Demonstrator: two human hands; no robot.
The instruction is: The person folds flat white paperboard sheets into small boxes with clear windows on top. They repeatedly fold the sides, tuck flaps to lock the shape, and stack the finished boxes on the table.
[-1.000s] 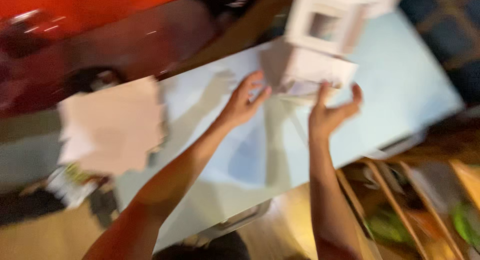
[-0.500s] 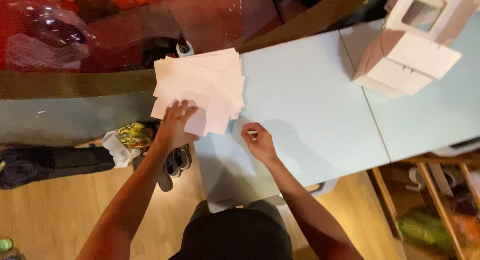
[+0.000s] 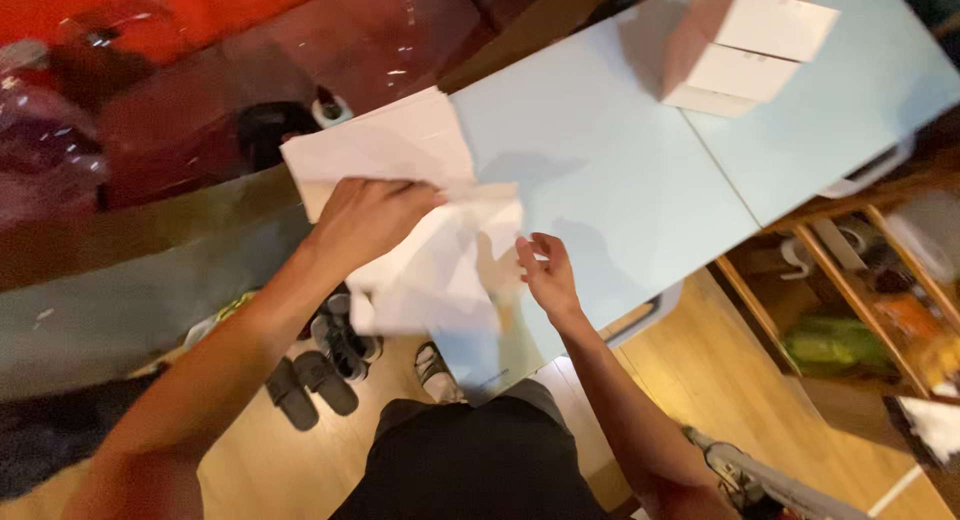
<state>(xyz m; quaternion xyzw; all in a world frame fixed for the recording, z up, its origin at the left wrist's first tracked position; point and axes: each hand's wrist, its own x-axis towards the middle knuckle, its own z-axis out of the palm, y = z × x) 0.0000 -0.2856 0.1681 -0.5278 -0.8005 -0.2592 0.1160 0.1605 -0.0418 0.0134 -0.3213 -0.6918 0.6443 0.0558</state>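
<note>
A white flat sheet [image 3: 440, 270] is lifted off the stack of white sheets [image 3: 385, 150] at the near left corner of the pale blue table [image 3: 610, 180]. The left hand [image 3: 370, 218] grips its upper edge, fingers curled over it; the right hand [image 3: 545, 272] pinches its right edge between thumb and fingertips — half closed. Folded white boxes [image 3: 745, 45] stand well apart at the table's far end. Shoes [image 3: 320, 365] lie on the wooden floor [image 3: 700, 370] below.

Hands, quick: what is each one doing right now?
Left hand: closed on a flat white sheet, lifting it off the stack of sheets.
Right hand: fingers curled at the same sheet's edge; whether it pinches it cannot be told.
</note>
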